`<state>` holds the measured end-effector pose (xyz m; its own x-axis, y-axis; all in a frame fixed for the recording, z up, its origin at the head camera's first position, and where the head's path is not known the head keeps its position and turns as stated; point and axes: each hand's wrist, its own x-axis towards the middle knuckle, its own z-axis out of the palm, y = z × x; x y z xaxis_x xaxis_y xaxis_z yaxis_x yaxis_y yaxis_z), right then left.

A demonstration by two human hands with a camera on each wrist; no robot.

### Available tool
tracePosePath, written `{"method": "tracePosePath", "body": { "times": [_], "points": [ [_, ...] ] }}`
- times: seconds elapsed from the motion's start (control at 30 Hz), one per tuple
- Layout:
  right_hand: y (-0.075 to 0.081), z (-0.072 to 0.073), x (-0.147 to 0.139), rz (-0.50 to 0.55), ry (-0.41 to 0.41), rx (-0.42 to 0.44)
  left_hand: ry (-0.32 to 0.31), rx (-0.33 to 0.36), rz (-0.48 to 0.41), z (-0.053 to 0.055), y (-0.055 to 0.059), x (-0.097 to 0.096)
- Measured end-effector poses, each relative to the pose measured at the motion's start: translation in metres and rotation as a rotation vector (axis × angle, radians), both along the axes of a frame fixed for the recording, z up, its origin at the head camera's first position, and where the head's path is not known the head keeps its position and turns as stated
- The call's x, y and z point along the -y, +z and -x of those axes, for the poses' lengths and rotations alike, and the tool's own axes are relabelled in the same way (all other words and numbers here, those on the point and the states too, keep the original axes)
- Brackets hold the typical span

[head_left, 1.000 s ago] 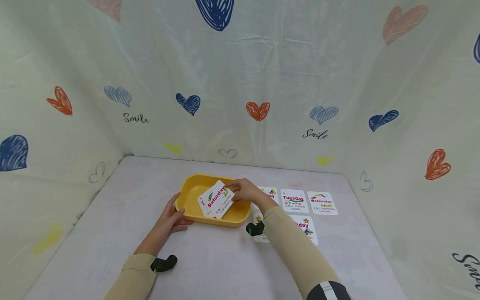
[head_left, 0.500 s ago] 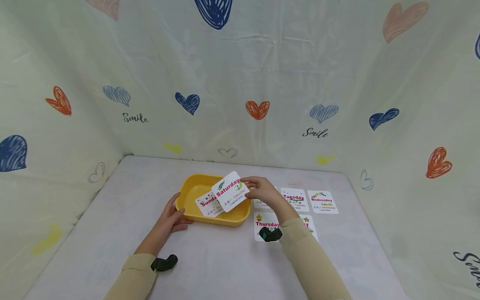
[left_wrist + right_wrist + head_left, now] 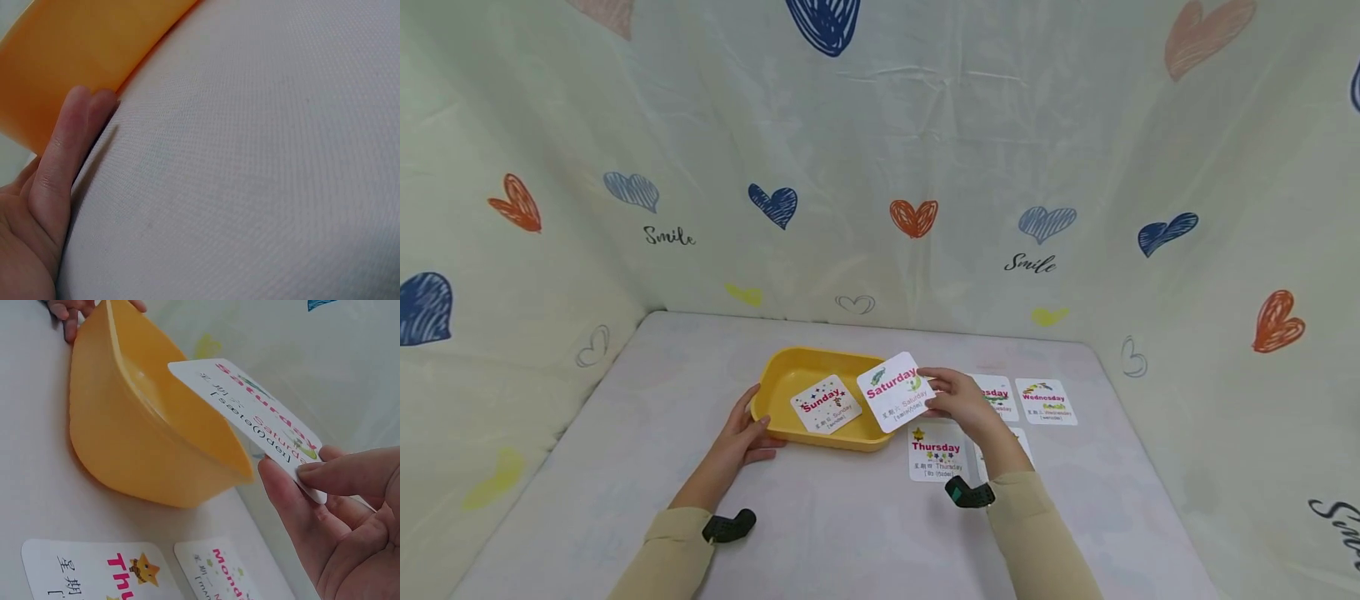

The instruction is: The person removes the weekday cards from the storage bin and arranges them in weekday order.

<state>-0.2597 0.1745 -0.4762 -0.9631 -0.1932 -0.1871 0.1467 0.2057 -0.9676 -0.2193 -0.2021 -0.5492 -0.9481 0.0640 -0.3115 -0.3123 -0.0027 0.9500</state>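
Observation:
My left hand (image 3: pixel 735 442) holds the left end of a yellow plastic tray (image 3: pixel 786 379), with its fingers against the outer wall in the left wrist view. Inside the tray lies a white Sunday card (image 3: pixel 825 406). Between thumb and fingers, my right hand (image 3: pixel 962 404) pinches the right edge of a Saturday card (image 3: pixel 895 392). That card is tilted and raised over the tray's right rim, its printed face up. In the right wrist view, the thumb (image 3: pixel 337 475) presses on the card's face while fingers support it from beneath.
Right of the tray, cards lie in two rows: a Wednesday card (image 3: pixel 1047 402), a partly covered Tuesday card (image 3: pixel 997 396), a Thursday card (image 3: pixel 937 450) and another behind the right wrist. A Monday card (image 3: pixel 219 569) shows in the right wrist view. Heart-printed cloth (image 3: pixel 970 150) hangs behind the table.
My right hand has lifted the Saturday card off the Sunday card and carried it rightward to the tray's right rim. The Sunday card is now uncovered. My left hand has stayed put.

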Motion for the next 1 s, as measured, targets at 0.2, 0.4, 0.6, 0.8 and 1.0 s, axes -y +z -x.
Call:
{"method": "tracePosePath", "body": {
  "times": [0.2, 0.4, 0.6, 0.8, 1.0],
  "points": [
    [-0.008, -0.011, -0.015, 0.052, -0.076, 0.001, 0.005, 0.005, -0.003, -0.001, -0.001, 0.001],
    [-0.014, -0.019, -0.031, 0.077, -0.131, -0.001, 0.007, 0.001, 0.010, 0.000, -0.002, 0.000],
    [-0.020, -0.027, -0.048, 0.095, -0.185, -0.004, 0.015, 0.017, 0.013, 0.001, -0.001, -0.001],
    [-0.025, -0.035, -0.063, 0.094, -0.214, 0.010, 0.018, 0.023, 0.003, 0.000, 0.000, 0.000],
    [-0.031, -0.045, -0.076, 0.067, -0.252, 0.042, 0.019, 0.024, 0.002, 0.000, 0.000, -0.002]
  ]
}}
